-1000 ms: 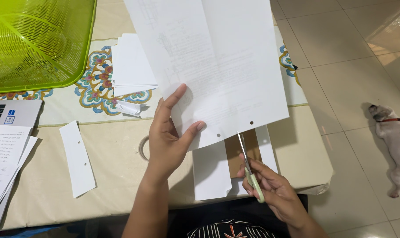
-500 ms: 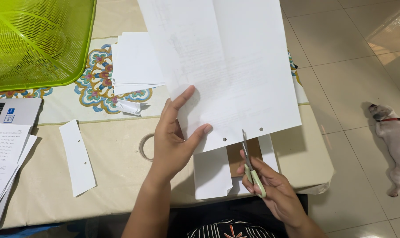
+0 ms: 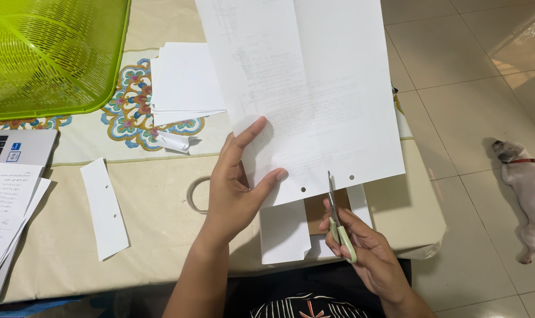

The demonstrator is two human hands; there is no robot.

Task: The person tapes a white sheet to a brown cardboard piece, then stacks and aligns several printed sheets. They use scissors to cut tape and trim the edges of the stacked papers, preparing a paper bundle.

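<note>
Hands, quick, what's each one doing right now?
Left hand: closed on the large paper sheet, pinching its lower edge.
Right hand: closed on the scissors, blades at the sheet's bottom edge.

White punched sheet (image 3: 314,88) held up, pale-green-handled scissors (image 3: 338,218) at its bottom edge.

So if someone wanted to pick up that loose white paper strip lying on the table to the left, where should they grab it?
Probably at the near, lower end of the paper strip, coming from the table's front edge. It lies flat and long on the tablecloth, with bare cloth around that end, so fingers can likely pinch it there. The far end points toward the laptop and green basket, which crowd that side more.
</note>
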